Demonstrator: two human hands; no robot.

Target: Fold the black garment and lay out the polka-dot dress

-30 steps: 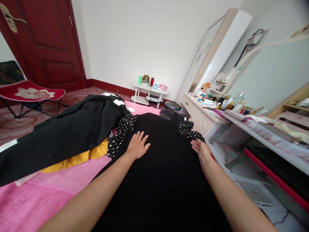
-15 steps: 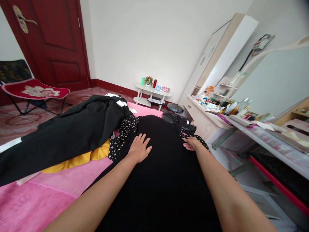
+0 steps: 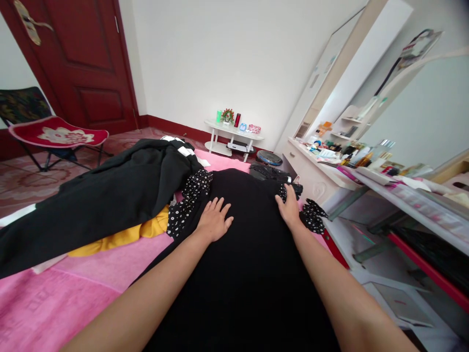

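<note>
A black dress [image 3: 242, 274] with dotted black-and-white sleeves lies spread out in front of me. My left hand [image 3: 215, 220] rests flat on its upper left part, fingers spread, beside the left dotted sleeve [image 3: 186, 198]. At the dress's upper right edge is my right hand [image 3: 289, 208], its thumb apart from the stretched fingers, touching the cloth by the shoulder. The right dotted sleeve [image 3: 313, 216] hangs out to the right of that wrist. The hem end runs out of view toward me.
Left of the dress lie a black garment with white stripes [image 3: 124, 181] and a yellow cloth [image 3: 146, 229] on a pink bedcover [image 3: 91, 278]. More dark clothing [image 3: 269, 172] is beyond the dress. A cluttered dressing table [image 3: 318, 171] stands right; a folding chair [image 3: 60, 134] stands left.
My right hand has moved slightly up along the dress edge, and its fingers have straightened away from the sleeve. The right sleeve now lies further out. My left hand stays on the dress.
</note>
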